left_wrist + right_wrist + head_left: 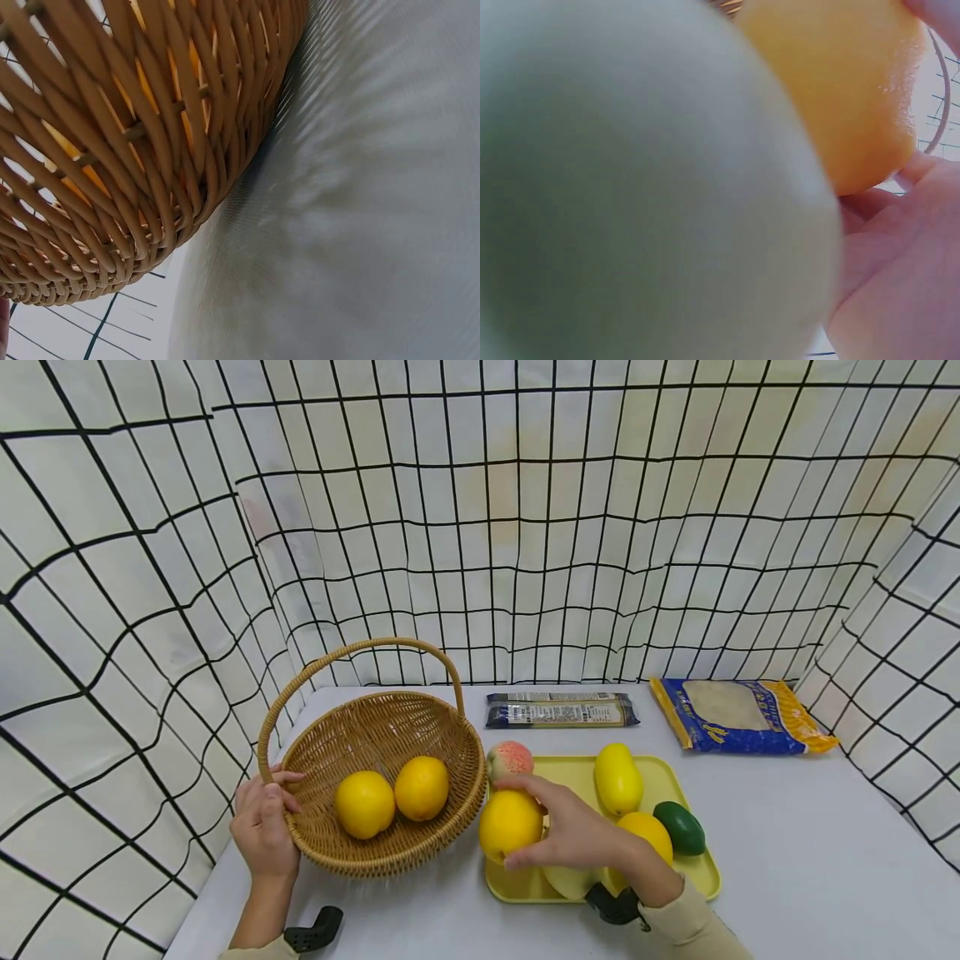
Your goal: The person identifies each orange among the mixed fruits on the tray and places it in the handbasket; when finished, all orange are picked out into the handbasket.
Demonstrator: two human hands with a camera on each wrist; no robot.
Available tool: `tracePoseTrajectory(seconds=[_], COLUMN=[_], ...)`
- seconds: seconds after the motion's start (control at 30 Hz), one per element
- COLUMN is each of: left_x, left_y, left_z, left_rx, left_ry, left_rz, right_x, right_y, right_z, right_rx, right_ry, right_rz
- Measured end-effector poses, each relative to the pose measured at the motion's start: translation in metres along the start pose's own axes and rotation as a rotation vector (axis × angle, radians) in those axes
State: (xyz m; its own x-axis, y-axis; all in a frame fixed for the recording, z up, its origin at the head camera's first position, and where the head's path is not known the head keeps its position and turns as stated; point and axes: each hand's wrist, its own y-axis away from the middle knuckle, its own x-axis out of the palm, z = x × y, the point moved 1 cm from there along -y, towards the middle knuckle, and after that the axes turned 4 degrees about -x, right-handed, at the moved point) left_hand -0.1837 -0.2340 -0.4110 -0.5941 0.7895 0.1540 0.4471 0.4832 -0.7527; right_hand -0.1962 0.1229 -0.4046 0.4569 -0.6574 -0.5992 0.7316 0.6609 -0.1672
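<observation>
A wicker basket [390, 860] with a tall handle tilts toward me on the left, two yellow-orange fruits [364, 805] inside. My left hand [266, 827] grips its left rim by the foot of the handle; in the left wrist view the woven side [150, 150] fills the upper left. Between thumb and fingers, my right hand [573, 827] holds an orange [510, 827] over the left part of a yellow tray [705, 872]. In the right wrist view, a blurred pale green fruit [645, 187] partly covers the held orange [840, 90].
On the tray lie a long yellow fruit [618, 779], a dark green fruit [680, 828], another orange [647, 833] and a pinkish peach [510, 759] at its corner. Behind are dark flat packets [561, 711] and a blue-and-yellow bag [738, 717]. Black-gridded white netting [525, 543] encloses the table.
</observation>
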Motion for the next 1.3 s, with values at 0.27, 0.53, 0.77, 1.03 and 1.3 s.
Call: tracePoseTrajectory(seconds=[0.27,0.53,0.77,1.03,1.3], left_x=[-0.001,0.004,0.003,0.001,-0.001], left_y=[0.0,0.002,0.001,0.001,0.0], left_z=[0.0,0.001,0.001,0.0,0.0], left_rx=[0.002,-0.016,-0.013,-0.012,-0.002], left_ry=[0.0,0.002,0.002,-0.018,-0.01], left_rz=[-0.006,0.028,0.02,0.006,0.007], right_x=[-0.007,-0.012,-0.012,-0.007,0.013], right_y=[0.001,0.006,-0.004,-0.03,-0.057], right_z=[0.007,0.018,0.034,0.057,0.062], right_rx=[-0.017,0.014,-0.028,-0.129,-0.158], right_ry=[-0.069,-0.044,-0.09,-0.134,-0.111], right_rz=[-0.08,-0.234,-0.307,-0.317,-0.258])
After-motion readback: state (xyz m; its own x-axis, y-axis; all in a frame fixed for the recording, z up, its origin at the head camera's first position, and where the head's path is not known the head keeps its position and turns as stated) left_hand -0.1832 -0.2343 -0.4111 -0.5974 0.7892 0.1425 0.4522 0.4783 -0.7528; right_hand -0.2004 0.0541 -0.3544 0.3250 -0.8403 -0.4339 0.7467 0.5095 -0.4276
